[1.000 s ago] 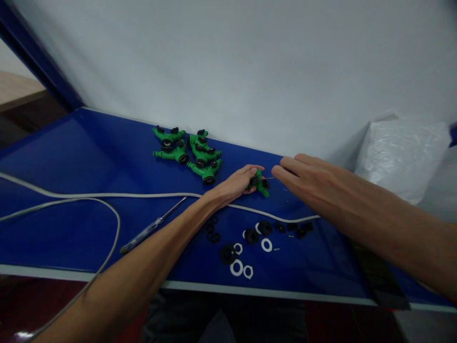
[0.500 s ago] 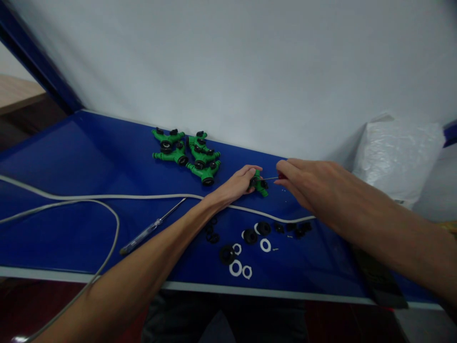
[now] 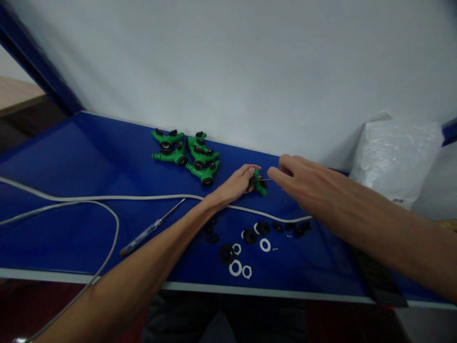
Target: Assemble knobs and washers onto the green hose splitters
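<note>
My left hand [image 3: 241, 181] is closed around a green Y-shaped hose splitter [image 3: 261, 188] with black fittings, just above the blue table. My right hand [image 3: 298, 178] grips a screwdriver [image 3: 267, 179]; the handle is hidden in the fingers and only a short piece of thin shaft shows. The shaft points left into the splitter, but whether the tip sits in a screw is too small to tell. Beyond my left forearm, several more green hose splitters [image 3: 203, 172] with black knobs lie grouped near the wall. A second screwdriver [image 3: 143, 237], with a clear handle, rests left of my left forearm.
White rings [image 3: 235, 268], black round caps [image 3: 250, 236], black O-rings [image 3: 213, 238], small black knobs [image 3: 303, 227] and tiny screws [image 3: 274, 249] lie near the front. A pale cable [image 3: 107, 197] crosses the table [image 3: 85, 157]. A plastic-wrapped package [image 3: 396, 157] stands back right.
My right hand has shifted slightly left and turned its grip, so less of the screwdriver's shaft shows and its red handle is now hidden. My left hand stays on the hose splitter.
</note>
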Motion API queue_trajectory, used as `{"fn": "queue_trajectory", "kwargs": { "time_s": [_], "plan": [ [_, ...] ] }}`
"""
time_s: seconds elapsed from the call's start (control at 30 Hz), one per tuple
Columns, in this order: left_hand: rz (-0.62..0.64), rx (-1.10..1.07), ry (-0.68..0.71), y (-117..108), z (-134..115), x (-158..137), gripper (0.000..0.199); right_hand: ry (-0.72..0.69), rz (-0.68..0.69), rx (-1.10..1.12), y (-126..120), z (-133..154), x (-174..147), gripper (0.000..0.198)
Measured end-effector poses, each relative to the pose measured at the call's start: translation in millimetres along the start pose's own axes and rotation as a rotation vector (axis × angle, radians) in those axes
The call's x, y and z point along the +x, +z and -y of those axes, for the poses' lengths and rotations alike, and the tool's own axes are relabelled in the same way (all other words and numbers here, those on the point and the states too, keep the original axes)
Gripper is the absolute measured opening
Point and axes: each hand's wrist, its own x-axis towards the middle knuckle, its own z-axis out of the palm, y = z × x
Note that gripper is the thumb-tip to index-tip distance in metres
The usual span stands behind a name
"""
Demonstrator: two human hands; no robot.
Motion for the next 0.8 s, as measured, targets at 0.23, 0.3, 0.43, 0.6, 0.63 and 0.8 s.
{"fn": "queue_trajectory", "kwargs": {
  "time_s": [0.23, 0.3, 0.43, 0.6, 0.63, 0.8],
  "plan": [
    [0.005, 0.0, 0.066, -1, 4, 1, 0.021, -0.082, -0.047, -0.137, -5, 7, 11, 0.031],
    [-0.012, 0.017, 0.059, -1, 5, 2, 0.02, -0.046, -0.031, -0.082, -2, 3, 9, 0.029],
    [-0.027, 0.042, 0.077, -1, 4, 3, 0.023, 0.03, -0.009, 0.04, 3, 0, 5, 0.015],
    [-0.03, 0.099, 0.098, -4, 5, 6, 0.027, 0.284, 0.001, 0.166, 5, 6, 6, 0.009],
    [-0.029, 0.118, 0.112, -5, 7, 7, 0.028, 0.322, 0.019, 0.179, 5, 7, 7, 0.01],
    [-0.028, 0.213, 0.199, -9, 12, 11, 0.032, 0.433, 0.116, 0.169, 5, 5, 9, 0.023]
  ]
}}
